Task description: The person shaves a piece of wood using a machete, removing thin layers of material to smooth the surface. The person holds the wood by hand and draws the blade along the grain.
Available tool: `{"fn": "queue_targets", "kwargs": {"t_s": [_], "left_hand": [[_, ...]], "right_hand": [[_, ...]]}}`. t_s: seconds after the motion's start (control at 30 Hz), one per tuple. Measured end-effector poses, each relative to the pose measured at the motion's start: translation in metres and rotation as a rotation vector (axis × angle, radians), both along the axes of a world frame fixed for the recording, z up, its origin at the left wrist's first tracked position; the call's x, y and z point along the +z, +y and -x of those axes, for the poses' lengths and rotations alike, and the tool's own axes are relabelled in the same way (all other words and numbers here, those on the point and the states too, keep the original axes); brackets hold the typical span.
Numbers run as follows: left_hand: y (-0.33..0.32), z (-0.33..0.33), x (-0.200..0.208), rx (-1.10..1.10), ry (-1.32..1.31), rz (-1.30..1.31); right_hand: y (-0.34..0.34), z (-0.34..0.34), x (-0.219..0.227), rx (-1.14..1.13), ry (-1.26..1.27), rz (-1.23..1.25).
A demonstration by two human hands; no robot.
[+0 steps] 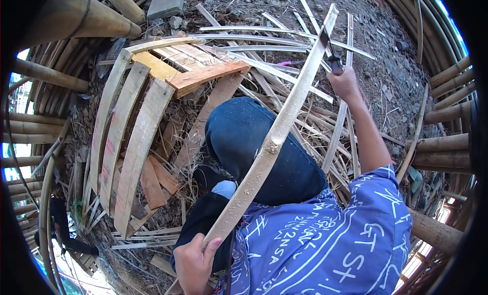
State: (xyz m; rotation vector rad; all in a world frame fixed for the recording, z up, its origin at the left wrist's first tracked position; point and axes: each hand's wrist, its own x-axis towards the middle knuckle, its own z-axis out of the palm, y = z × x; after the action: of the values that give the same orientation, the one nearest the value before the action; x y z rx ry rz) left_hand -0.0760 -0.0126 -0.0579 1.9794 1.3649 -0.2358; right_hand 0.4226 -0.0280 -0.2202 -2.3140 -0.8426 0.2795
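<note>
A long, pale split bamboo strip (284, 123) slants across my lap, with a knobbly node near its middle. My left hand (194, 262) is closed round its near end, thumb on top. At the far right, my right hand (345, 84) grips the dark handle of a knife (335, 65). Its dark blade lies against the strip near the far end; part of the blade cannot be made out there. Beneath the strip is my bent knee in dark trousers.
To the left stands a tilted wooden slatted crate (138, 142). Loose bamboo strips (254, 39) and shavings (325, 127) litter the soil. A grey block (165, 4) lies at the far left. Stacked bamboo poles (442, 145) rise on both sides. A person in dark clothing (63, 226) shows at lower left.
</note>
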Motion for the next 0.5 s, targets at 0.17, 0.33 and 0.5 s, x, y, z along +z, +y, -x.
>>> {"fn": "queue_targets", "kwargs": {"t_s": [0.17, 0.33, 0.5], "left_hand": [[0.012, -0.008, -0.021, 0.099, -0.122, 0.032], [0.027, -0.016, -0.022, 0.180, -0.177, 0.213], [0.045, -0.013, -0.039, -0.001, -0.409, 0.082]], "right_hand": [[0.005, 0.026, 0.016, -0.159, 0.455, -0.273], [0.012, 0.041, 0.055, -0.129, 0.928, -0.655], [0.024, 0.043, 0.095, 0.139, 1.427, -1.112]]}}
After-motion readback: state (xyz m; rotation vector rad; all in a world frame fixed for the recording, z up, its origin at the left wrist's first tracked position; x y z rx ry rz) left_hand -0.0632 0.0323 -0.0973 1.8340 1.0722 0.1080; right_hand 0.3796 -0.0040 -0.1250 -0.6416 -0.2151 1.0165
